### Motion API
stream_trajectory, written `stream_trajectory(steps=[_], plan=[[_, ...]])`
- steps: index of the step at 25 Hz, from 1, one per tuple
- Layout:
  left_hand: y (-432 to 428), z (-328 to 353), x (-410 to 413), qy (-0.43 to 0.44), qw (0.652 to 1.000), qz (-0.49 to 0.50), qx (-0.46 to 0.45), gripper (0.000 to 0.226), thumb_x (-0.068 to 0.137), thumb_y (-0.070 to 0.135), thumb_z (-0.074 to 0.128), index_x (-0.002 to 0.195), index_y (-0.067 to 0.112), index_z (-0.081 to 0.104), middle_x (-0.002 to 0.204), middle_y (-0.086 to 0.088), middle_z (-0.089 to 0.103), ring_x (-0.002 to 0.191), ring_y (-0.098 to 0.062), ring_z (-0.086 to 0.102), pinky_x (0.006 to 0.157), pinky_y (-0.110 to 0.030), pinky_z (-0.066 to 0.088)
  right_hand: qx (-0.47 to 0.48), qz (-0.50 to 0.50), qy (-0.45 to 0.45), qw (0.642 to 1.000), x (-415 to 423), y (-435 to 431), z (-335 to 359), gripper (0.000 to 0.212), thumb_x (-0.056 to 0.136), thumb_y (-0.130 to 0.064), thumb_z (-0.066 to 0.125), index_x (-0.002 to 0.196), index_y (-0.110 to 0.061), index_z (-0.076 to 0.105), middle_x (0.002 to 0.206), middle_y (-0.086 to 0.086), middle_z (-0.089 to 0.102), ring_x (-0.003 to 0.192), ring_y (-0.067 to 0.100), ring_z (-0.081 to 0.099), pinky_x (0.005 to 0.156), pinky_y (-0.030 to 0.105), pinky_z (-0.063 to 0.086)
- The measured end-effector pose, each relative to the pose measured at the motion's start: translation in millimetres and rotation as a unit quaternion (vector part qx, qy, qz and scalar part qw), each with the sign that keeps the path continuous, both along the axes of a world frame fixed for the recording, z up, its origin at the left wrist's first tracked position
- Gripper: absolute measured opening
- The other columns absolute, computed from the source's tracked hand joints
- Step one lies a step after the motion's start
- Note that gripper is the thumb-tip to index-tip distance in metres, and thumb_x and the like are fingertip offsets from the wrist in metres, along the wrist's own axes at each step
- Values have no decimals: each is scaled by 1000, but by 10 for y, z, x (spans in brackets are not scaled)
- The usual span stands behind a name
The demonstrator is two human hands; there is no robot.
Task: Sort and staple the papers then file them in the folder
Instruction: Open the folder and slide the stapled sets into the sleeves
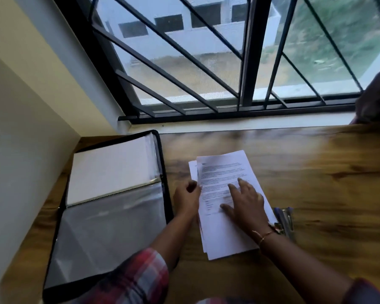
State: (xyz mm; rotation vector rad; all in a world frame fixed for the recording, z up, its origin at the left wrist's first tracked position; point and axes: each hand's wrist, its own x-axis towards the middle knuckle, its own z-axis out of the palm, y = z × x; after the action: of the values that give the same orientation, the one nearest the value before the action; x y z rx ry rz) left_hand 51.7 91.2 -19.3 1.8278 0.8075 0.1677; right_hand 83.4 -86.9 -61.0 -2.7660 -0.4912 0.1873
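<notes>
A stack of white printed papers [222,170] lies on the wooden table [316,172], slightly fanned. My right hand [246,202] lies flat on the top sheet with straight, spread fingers. My left hand [187,198] pinches the left edge of the stack with curled fingers. An open black folder [110,194] with clear plastic sleeves lies to the left, a white sheet in its upper sleeve. A blue and metal stapler [285,218] lies at the right edge of the papers, partly hidden behind my right wrist.
A barred window [228,62] and its sill run along the table's far edge. A cream wall [20,128] borders the folder on the left. A dark brown shape [375,99] sits at the far right by the window.
</notes>
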Motion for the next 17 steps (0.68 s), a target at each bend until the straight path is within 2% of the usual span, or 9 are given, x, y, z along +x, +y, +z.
stream_trajectory(steps=[2,4,6,7,9,10,12,15,17], plan=[[-101,131,-32,-34,998,25,-39,9,98,17,66,95,24,61,94,4,68,90,-19,69,67,-23,54,50,15,-60,997,126,-46,143,80,81,-50,79,146,-13,50,158,20,39,145,40,39,104,57,43],[-193,299,-65,-77,995,31,-47,8,100,14,61,104,21,61,97,2,69,87,-13,68,62,-16,53,107,40,-93,989,363,-91,453,87,82,-53,77,151,-13,42,162,17,32,150,37,30,111,55,36],[-196,518,-92,-121,991,12,-51,14,102,7,57,110,17,62,98,4,70,88,-9,68,71,-14,54,139,86,-108,981,668,-114,857,89,81,-59,75,151,-17,41,162,12,35,152,33,27,114,54,32],[-168,637,-102,-136,989,-10,-56,17,102,5,56,113,16,63,100,4,72,93,-9,68,80,-18,55,141,117,-101,978,816,-128,1078,85,80,-62,74,149,-21,46,157,9,44,149,31,35,112,53,35],[-70,926,-124,-146,987,-64,-32,22,102,6,55,121,14,65,109,-1,74,102,-15,70,93,-34,57,144,185,-43,971,1041,-166,1523,68,81,-60,74,138,-29,56,134,-1,65,125,25,60,98,44,51],[-4,1083,-120,-138,987,-86,-7,24,102,8,56,123,15,65,111,-3,74,103,-18,71,93,-38,57,149,210,-6,966,1116,-192,1700,54,83,-54,76,130,-31,62,121,-6,70,111,20,66,89,37,53],[135,1377,-108,-126,984,-117,33,20,102,11,56,117,19,68,104,-5,75,96,-20,72,85,-40,57,196,242,82,947,1200,-234,1910,26,88,-39,77,109,-28,68,106,-13,73,97,11,71,82,30,56],[249,1673,-94,-148,979,-127,60,17,102,15,59,106,26,71,101,-9,74,90,-22,69,78,-37,53,247,285,189,906,1108,-184,1966,12,96,-29,71,108,-28,70,96,-15,75,88,-1,70,79,17,54],[271,1699,-99,-174,970,-48,160,15,100,20,62,106,32,69,108,4,72,101,-9,66,86,-23,51,250,275,167,913,974,-80,1852,8,100,-23,63,99,-28,70,83,-17,71,75,0,66,66,12,46]])
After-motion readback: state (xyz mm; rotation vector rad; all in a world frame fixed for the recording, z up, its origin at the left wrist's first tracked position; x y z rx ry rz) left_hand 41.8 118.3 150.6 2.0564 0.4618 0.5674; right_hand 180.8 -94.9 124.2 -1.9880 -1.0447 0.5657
